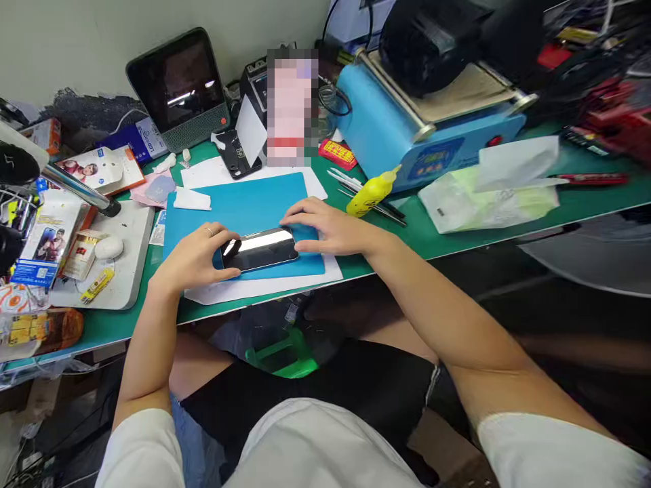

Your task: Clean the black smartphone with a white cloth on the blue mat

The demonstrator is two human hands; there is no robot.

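A black smartphone (262,252) with a shiny screen lies sideways on a blue mat (254,196). My left hand (201,256) holds its left end, thumb along the near edge and fingers at the far edge. At the other end is my right hand (328,229), its thumb and fingers apart around the phone's right corner. Folded white paper (192,199) rests on the mat's upper left. To the right of the mat stands a yellow squeeze bottle (373,192), leaning beside several thin tools (350,181).
A blue machine (407,146) sits at the back right, with papers and a plastic packet (452,203) before it. A dark-screened display (178,88) stands behind the mat. On the left are boxes (48,237) and a pale board (137,261) under a metal lamp arm (81,188).
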